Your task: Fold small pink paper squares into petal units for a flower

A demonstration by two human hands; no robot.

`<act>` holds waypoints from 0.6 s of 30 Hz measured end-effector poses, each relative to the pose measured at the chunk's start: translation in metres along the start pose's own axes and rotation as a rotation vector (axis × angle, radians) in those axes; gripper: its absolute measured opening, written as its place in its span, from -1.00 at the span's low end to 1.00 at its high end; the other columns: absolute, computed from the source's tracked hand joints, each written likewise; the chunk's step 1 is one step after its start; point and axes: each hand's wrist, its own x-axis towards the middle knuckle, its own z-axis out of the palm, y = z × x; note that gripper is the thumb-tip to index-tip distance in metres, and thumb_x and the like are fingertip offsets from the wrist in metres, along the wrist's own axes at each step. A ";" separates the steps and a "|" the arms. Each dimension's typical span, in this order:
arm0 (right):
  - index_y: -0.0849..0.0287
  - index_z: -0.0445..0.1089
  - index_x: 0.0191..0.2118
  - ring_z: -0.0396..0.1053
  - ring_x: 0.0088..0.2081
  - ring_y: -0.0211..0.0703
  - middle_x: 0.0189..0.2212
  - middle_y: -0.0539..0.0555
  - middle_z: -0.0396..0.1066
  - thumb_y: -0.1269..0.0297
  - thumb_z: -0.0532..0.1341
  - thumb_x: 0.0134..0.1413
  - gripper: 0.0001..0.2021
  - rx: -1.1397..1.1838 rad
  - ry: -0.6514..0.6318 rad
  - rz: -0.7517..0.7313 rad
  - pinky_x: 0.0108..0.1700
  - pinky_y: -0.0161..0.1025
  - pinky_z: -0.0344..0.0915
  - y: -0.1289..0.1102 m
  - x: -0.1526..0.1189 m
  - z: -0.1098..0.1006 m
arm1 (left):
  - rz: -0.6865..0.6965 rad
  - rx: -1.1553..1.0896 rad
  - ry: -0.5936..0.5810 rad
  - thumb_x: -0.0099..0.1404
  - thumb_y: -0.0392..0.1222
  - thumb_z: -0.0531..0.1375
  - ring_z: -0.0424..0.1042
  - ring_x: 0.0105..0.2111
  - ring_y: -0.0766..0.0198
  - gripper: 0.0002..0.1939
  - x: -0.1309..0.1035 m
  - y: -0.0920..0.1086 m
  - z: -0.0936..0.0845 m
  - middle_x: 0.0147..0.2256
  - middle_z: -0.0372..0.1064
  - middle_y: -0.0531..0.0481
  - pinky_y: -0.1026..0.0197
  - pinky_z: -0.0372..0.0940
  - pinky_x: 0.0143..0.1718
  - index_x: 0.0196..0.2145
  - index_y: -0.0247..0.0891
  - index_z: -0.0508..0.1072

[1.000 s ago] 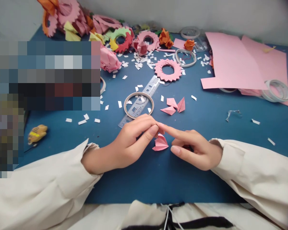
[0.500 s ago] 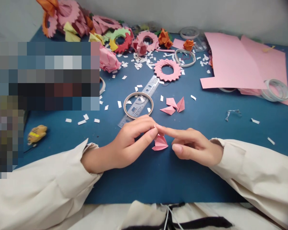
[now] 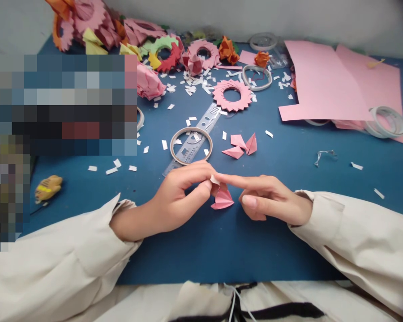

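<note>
Pinched between the thumb and fingers of my left hand (image 3: 184, 199) is a folded pink paper piece (image 3: 223, 198), its lower end fanning out below the fingertips. A small white strip (image 3: 215, 180) sits at the thumb tip; whether it is stuck to the paper is hard to see. My right hand (image 3: 272, 197) has its index finger stretched out, the tip meeting the left fingertips by the strip. Its thumb stands apart and the other fingers are curled, with nothing visible in them. Just beyond lie loose folded pink pieces (image 3: 240, 145).
A tape roll (image 3: 191, 145) rests over a clear ruler (image 3: 206, 120), with a pink paper ring (image 3: 232, 95) behind. Pink sheets (image 3: 325, 82) and more tape rolls (image 3: 389, 121) lie right. White scraps are scattered about. A yellow striped figure (image 3: 49, 188) is at left.
The white strip now shows more, lifted at the left thumb tip. My left thumb has drawn back slightly. The view has shifted a little.
</note>
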 end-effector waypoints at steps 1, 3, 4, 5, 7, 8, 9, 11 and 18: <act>0.15 -0.04 0.27 -0.05 -0.62 -0.43 -0.66 -0.17 -0.10 0.18 -0.03 0.29 -0.52 -0.010 0.002 0.003 -0.59 -0.46 0.03 -0.001 0.000 0.000 | -0.002 -0.013 -0.005 0.32 -0.32 -0.03 0.32 -0.35 0.30 -0.76 0.000 0.000 -0.001 -0.41 0.34 -0.01 0.24 0.25 -0.26 -0.35 -0.29 0.43; 0.16 -0.05 0.27 -0.05 -0.62 -0.43 -0.66 -0.18 -0.11 0.16 -0.03 0.30 -0.51 -0.016 0.011 0.003 -0.59 -0.47 0.04 -0.001 0.000 0.000 | -0.004 -0.035 -0.012 0.33 -0.30 -0.03 0.32 -0.34 0.29 -0.76 0.000 0.001 -0.002 -0.40 0.35 -0.01 0.23 0.26 -0.24 -0.31 -0.28 0.44; 0.16 -0.05 0.27 -0.05 -0.63 -0.43 -0.66 -0.18 -0.11 0.16 -0.03 0.30 -0.51 -0.013 0.014 -0.001 -0.59 -0.47 0.04 -0.002 0.000 0.000 | -0.010 -0.037 -0.011 0.33 -0.28 -0.03 0.32 -0.34 0.29 -0.76 0.000 0.001 -0.002 -0.40 0.35 -0.02 0.23 0.26 -0.24 -0.30 -0.28 0.44; 0.16 -0.04 0.27 -0.05 -0.63 -0.43 -0.66 -0.18 -0.09 0.17 -0.03 0.29 -0.51 -0.009 0.017 -0.003 -0.59 -0.47 0.05 -0.002 0.000 0.000 | -0.018 -0.033 -0.009 0.34 -0.27 -0.02 0.32 -0.35 0.29 -0.76 0.000 0.002 -0.002 -0.41 0.34 -0.02 0.23 0.25 -0.25 -0.31 -0.29 0.44; 0.16 -0.03 0.27 -0.05 -0.63 -0.43 -0.67 -0.18 -0.07 0.19 -0.02 0.29 -0.52 -0.001 0.027 -0.001 -0.59 -0.46 0.04 -0.002 0.000 0.000 | -0.042 -0.017 -0.008 0.34 -0.25 -0.01 0.31 -0.37 0.29 -0.76 0.000 0.004 -0.003 -0.42 0.34 -0.02 0.24 0.25 -0.27 -0.35 -0.30 0.44; 0.16 -0.03 0.27 -0.04 -0.63 -0.43 -0.67 -0.18 -0.07 0.19 -0.01 0.29 -0.52 0.001 0.031 0.001 -0.59 -0.46 0.03 -0.002 0.000 0.000 | -0.052 -0.012 -0.008 0.34 -0.25 0.00 0.31 -0.37 0.29 -0.76 -0.001 0.004 -0.003 -0.43 0.33 -0.02 0.24 0.25 -0.27 -0.36 -0.31 0.44; 0.16 -0.03 0.27 -0.04 -0.62 -0.43 -0.67 -0.18 -0.07 0.20 -0.01 0.29 -0.52 -0.001 0.034 0.002 -0.59 -0.46 0.04 -0.002 0.000 0.000 | -0.057 -0.013 -0.006 0.34 -0.25 0.00 0.32 -0.37 0.30 -0.75 -0.001 0.005 -0.002 -0.42 0.34 -0.02 0.24 0.25 -0.27 -0.37 -0.31 0.44; 0.16 -0.02 0.27 -0.02 -0.62 -0.41 -0.67 -0.17 -0.09 0.19 -0.01 0.29 -0.52 -0.014 0.037 0.000 -0.58 -0.45 0.04 -0.001 0.000 0.000 | -0.061 -0.030 -0.007 0.34 -0.26 0.00 0.33 -0.36 0.30 -0.75 -0.001 0.004 -0.002 -0.41 0.35 -0.01 0.26 0.25 -0.25 -0.36 -0.30 0.45; 0.20 -0.08 0.28 -0.02 -0.61 -0.39 -0.66 -0.17 -0.10 0.12 -0.03 0.28 -0.48 -0.042 0.037 -0.008 -0.57 -0.43 0.05 0.000 0.000 0.000 | -0.083 -0.028 0.009 0.34 -0.29 0.01 0.34 -0.38 0.36 -0.77 0.000 0.003 -0.002 -0.42 0.35 0.03 0.31 0.25 -0.26 -0.39 -0.29 0.43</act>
